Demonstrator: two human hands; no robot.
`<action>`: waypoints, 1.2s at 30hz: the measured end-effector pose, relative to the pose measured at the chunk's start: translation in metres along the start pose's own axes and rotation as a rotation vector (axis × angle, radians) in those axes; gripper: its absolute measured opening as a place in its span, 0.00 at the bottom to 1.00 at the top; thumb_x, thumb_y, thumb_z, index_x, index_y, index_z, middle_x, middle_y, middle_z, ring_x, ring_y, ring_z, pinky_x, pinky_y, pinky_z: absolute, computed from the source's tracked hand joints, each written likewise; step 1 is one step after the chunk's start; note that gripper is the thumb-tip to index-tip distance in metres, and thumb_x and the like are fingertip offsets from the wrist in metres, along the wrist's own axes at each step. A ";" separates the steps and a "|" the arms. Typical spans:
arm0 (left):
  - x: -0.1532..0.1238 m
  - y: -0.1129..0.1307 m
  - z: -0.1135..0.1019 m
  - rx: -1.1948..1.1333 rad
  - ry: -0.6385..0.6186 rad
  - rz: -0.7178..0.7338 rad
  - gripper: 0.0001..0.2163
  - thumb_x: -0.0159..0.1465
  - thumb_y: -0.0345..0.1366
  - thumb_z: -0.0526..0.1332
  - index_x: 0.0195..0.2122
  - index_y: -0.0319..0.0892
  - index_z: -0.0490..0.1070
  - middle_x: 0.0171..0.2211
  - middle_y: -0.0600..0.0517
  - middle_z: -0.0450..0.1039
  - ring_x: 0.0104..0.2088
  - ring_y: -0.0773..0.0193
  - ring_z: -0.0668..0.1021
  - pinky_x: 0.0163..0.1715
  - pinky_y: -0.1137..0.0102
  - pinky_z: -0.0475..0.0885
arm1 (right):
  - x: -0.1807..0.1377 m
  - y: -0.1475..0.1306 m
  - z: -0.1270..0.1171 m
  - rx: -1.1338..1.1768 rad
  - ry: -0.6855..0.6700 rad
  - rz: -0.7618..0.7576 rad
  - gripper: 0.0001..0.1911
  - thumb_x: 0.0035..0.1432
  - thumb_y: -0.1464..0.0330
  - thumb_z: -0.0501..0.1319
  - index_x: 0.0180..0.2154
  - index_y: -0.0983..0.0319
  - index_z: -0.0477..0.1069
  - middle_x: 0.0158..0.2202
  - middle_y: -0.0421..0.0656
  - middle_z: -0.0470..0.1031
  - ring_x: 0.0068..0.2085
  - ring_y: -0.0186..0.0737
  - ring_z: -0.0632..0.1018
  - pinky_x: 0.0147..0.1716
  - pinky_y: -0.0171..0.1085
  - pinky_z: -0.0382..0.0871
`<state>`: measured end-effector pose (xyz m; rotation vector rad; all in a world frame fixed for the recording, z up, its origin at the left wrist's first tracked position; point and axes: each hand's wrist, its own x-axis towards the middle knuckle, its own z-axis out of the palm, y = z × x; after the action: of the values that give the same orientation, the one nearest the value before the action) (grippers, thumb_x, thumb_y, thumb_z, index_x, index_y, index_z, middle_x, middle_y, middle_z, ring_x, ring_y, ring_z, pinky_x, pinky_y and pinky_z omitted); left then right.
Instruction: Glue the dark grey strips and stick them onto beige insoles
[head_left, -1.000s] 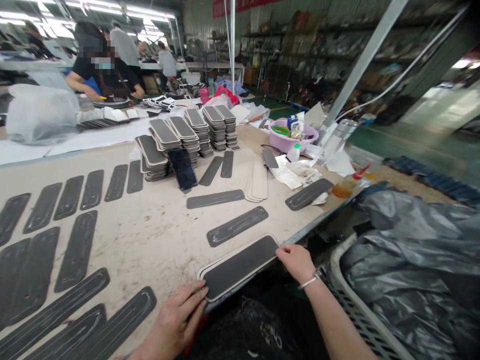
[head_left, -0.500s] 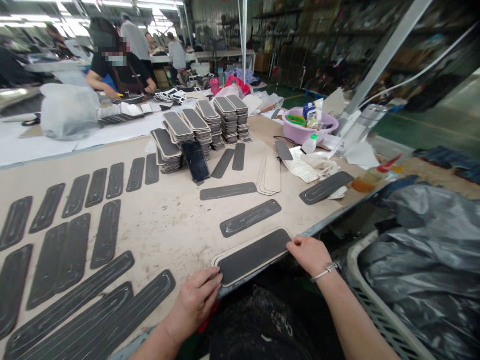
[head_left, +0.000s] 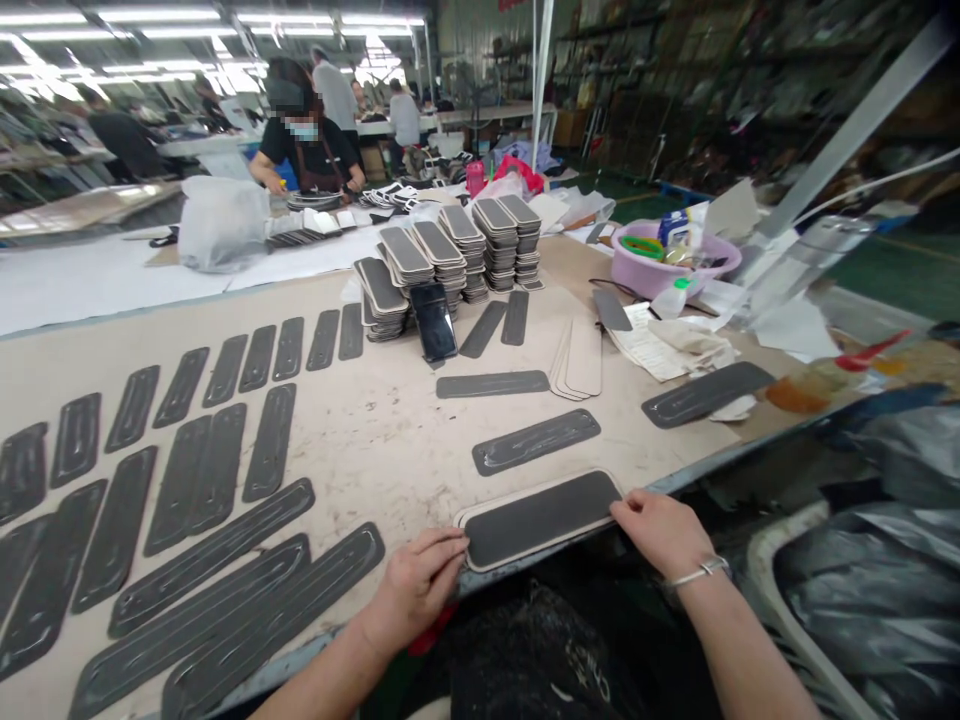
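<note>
A long dark grey strip with rounded corners (head_left: 544, 520) lies at the table's front edge, on top of cream strips (head_left: 480, 507) whose rims show beyond its far side. My left hand (head_left: 424, 580) pinches its left end, fingertips on the corner. At the opposite end, my right hand (head_left: 664, 530) grips the corner between thumb and bent fingers. Just behind it rests another grey strip with shiny wet-looking lines (head_left: 536, 440). A fan of cream strips (head_left: 583, 360) lies farther back, touching a plain grey strip (head_left: 491, 384).
Several glossy-lined grey strips (head_left: 199, 480) cover the table's left side. Stacks of strips (head_left: 409, 255) stand behind a phone (head_left: 433, 322). On the right are a purple basin (head_left: 637, 270), a bottle of amber liquid (head_left: 806, 388) and a basket (head_left: 787, 600). A co-worker (head_left: 307, 150) sits across.
My view has turned left, so the whole scene sits farther right. Both hands stay at the ends of the same strip, which lies nearly as before.
</note>
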<state>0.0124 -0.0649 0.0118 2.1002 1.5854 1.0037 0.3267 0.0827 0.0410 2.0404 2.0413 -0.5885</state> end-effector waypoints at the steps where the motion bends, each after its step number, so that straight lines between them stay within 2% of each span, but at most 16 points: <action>1: 0.001 0.000 -0.001 -0.018 0.023 -0.047 0.10 0.64 0.30 0.56 0.42 0.41 0.75 0.41 0.46 0.76 0.41 0.64 0.79 0.43 0.71 0.76 | 0.000 0.000 0.000 0.001 -0.007 0.001 0.18 0.55 0.59 0.49 0.21 0.58 0.69 0.25 0.46 0.73 0.31 0.46 0.73 0.30 0.37 0.58; 4: 0.006 -0.002 0.001 0.016 0.079 -0.180 0.09 0.62 0.34 0.59 0.40 0.39 0.75 0.39 0.45 0.75 0.37 0.64 0.79 0.39 0.71 0.77 | 0.000 0.000 0.000 0.005 -0.017 0.004 0.18 0.55 0.58 0.49 0.21 0.58 0.69 0.26 0.47 0.73 0.32 0.46 0.73 0.31 0.38 0.58; 7: 0.013 -0.004 0.008 0.090 0.070 -0.221 0.12 0.61 0.36 0.61 0.44 0.38 0.74 0.37 0.45 0.74 0.36 0.63 0.78 0.38 0.70 0.76 | 0.000 -0.001 0.000 0.005 -0.022 0.007 0.18 0.55 0.58 0.49 0.22 0.58 0.69 0.26 0.47 0.73 0.32 0.47 0.74 0.31 0.38 0.59; 11: 0.020 -0.006 0.016 0.110 0.040 -0.179 0.10 0.63 0.35 0.57 0.41 0.39 0.76 0.33 0.47 0.71 0.32 0.66 0.77 0.34 0.72 0.75 | -0.002 -0.003 -0.001 -0.002 -0.037 0.009 0.18 0.54 0.58 0.48 0.23 0.58 0.69 0.27 0.47 0.73 0.33 0.47 0.74 0.31 0.38 0.59; 16: 0.021 -0.007 0.018 0.130 0.078 -0.147 0.10 0.64 0.35 0.56 0.38 0.39 0.77 0.32 0.48 0.70 0.28 0.69 0.76 0.30 0.75 0.74 | -0.002 -0.002 -0.001 0.003 -0.024 0.007 0.17 0.54 0.59 0.48 0.23 0.59 0.69 0.27 0.47 0.73 0.33 0.47 0.74 0.31 0.38 0.59; 22: 0.019 -0.007 0.018 0.163 0.097 -0.116 0.11 0.65 0.36 0.56 0.39 0.40 0.76 0.32 0.48 0.71 0.29 0.68 0.77 0.31 0.75 0.75 | -0.003 -0.004 -0.001 0.007 0.017 0.004 0.16 0.54 0.60 0.49 0.22 0.59 0.68 0.26 0.47 0.74 0.32 0.46 0.75 0.31 0.38 0.59; 28: 0.015 -0.010 0.020 0.264 0.134 -0.072 0.13 0.65 0.39 0.56 0.46 0.41 0.73 0.36 0.48 0.72 0.33 0.66 0.78 0.33 0.74 0.75 | -0.006 -0.009 -0.003 0.000 0.077 0.018 0.14 0.53 0.63 0.50 0.22 0.60 0.69 0.27 0.48 0.75 0.33 0.46 0.76 0.31 0.38 0.61; 32: 0.015 -0.009 0.021 0.261 0.102 0.002 0.12 0.66 0.38 0.54 0.42 0.42 0.75 0.36 0.49 0.71 0.30 0.70 0.76 0.30 0.77 0.74 | -0.007 -0.012 -0.004 -0.002 0.084 0.047 0.14 0.52 0.63 0.51 0.23 0.60 0.72 0.28 0.48 0.76 0.35 0.47 0.77 0.33 0.39 0.63; 36: 0.014 -0.009 0.022 0.286 0.111 0.008 0.12 0.67 0.39 0.53 0.42 0.42 0.75 0.35 0.49 0.71 0.28 0.71 0.76 0.29 0.79 0.73 | -0.008 -0.013 -0.007 -0.019 0.073 0.060 0.15 0.53 0.62 0.51 0.25 0.61 0.74 0.30 0.51 0.77 0.36 0.49 0.77 0.34 0.40 0.65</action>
<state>0.0232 -0.0453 -0.0042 2.2696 1.8732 0.9589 0.3150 0.0787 0.0518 2.1330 2.0092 -0.4888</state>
